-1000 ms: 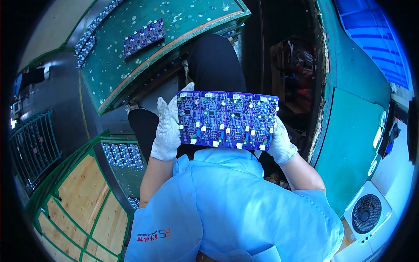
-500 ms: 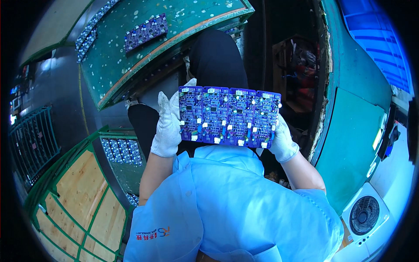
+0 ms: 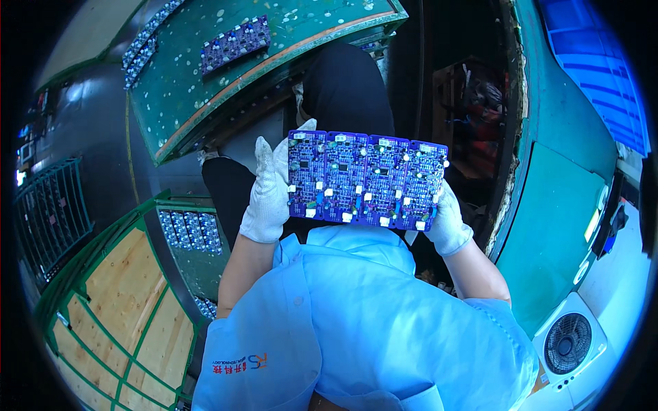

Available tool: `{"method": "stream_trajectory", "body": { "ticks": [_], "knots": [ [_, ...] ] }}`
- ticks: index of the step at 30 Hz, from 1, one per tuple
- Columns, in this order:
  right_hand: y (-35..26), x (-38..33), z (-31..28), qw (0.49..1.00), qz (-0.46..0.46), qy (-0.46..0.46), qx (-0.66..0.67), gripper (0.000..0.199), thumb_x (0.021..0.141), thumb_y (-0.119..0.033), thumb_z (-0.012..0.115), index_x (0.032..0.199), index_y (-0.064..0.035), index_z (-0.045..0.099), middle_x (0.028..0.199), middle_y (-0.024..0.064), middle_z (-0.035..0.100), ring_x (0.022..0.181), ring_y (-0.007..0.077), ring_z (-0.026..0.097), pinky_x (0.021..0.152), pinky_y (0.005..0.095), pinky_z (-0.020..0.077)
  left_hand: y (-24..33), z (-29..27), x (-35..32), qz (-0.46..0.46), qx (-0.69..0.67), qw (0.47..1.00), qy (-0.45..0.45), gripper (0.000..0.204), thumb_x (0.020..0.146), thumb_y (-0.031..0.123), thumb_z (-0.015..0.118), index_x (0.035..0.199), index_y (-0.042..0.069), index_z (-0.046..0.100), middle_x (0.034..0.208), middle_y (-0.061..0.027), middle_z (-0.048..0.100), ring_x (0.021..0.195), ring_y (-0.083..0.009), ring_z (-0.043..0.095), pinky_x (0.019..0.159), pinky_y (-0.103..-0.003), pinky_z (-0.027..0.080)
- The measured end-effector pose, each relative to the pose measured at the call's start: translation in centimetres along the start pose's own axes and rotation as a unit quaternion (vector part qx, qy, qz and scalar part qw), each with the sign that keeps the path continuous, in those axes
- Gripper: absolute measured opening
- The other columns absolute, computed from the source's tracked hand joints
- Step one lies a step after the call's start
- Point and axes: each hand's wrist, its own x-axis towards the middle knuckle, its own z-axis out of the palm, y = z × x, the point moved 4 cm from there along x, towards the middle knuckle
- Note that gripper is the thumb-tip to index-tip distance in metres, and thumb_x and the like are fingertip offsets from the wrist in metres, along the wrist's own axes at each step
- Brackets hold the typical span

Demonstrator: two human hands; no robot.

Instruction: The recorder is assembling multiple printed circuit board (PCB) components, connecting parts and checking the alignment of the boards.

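A purple circuit board panel (image 3: 365, 179), made of several joined sections with small white connectors and green and blue parts, is held up in front of my lap. My left hand (image 3: 269, 195), in a white knit glove, grips its left edge; the thumb points up outside and some fingers are hidden behind the board. On the opposite edge my gloved right hand (image 3: 449, 220) holds the lower right corner, its fingers mostly hidden by the panel. The component side faces up toward me.
A similar board (image 3: 235, 44) lies on the speckled green table (image 3: 308, 24) at the upper left. More boards (image 3: 190, 231) rest on a lower green surface beside a green-framed wooden rack (image 3: 130, 274). A fan (image 3: 567, 342) stands at lower right, near a green worktop (image 3: 562, 212).
The panel stays in both hands and appears slightly farther right and higher. The surroundings shift slightly too, and the grip looks the same.
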Motion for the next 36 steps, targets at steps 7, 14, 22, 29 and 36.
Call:
{"method": "stream_trajectory", "body": {
  "ticks": [7,14,22,29,36],
  "knots": [
    [0.3,0.1,-0.6,0.998,-0.007,0.019,0.063,0.039,0.086,-0.027,0.053,0.114,-0.0021,0.046,0.107,0.0108,0.056,0.096,0.0208,0.057,0.082,0.0347,0.0487,0.2,-0.1,-0.3,0.013,0.009,1.0,0.01,0.077,0.085,0.062,0.014,0.129,0.003,0.034,0.123,-0.0106,0.047,0.11,-0.0182,0.049,0.094,-0.031,0.04],
    [0.6,0.3,-1.4,0.996,0.013,0.032,0.076,0.034,0.09,-0.021,0.04,0.119,-0.003,0.043,0.112,0.0122,0.054,0.101,0.0238,0.054,0.086,0.039,0.0456,0.2,-0.1,-0.3,0.011,0.002,1.0,-0.005,0.077,0.085,0.062,0.016,0.13,0.002,0.033,0.125,-0.0117,0.045,0.111,-0.0193,0.049,0.095,-0.032,0.039],
    [0.7,0.7,-1.4,0.992,0.01,0.028,0.12,0.036,0.091,-0.023,0.03,0.116,-0.0019,0.046,0.11,0.0143,0.054,0.099,0.0265,0.055,0.084,0.0417,0.0459,0.6,0.4,-0.7,0.016,-0.002,1.0,-0.021,0.08,0.084,0.064,0.016,0.13,0.001,0.032,0.122,-0.0129,0.048,0.11,-0.0203,0.049,0.095,-0.034,0.039],
    [0.1,0.5,-0.7,0.992,-0.002,0.104,0.072,0.032,0.088,-0.018,0.035,0.11,-0.0005,0.05,0.104,0.014,0.058,0.092,0.0243,0.058,0.08,0.0386,0.0487,0.9,0.9,-1.0,0.003,0.02,1.0,-0.017,0.084,0.082,0.068,0.019,0.132,0.001,0.029,0.126,-0.0136,0.044,0.115,-0.0208,0.044,0.099,-0.034,0.033],
    [0.3,0.7,-1.1,0.991,0.001,0.112,0.074,0.033,0.089,-0.021,0.033,0.111,-0.0029,0.05,0.105,0.0132,0.058,0.094,0.0251,0.058,0.08,0.0402,0.0486,0.7,0.4,-0.8,0.035,0.037,0.997,-0.052,0.089,0.08,0.07,0.016,0.134,-0.001,0.024,0.132,-0.0132,0.036,0.12,-0.021,0.039,0.102,-0.034,0.028]
  ]
}}
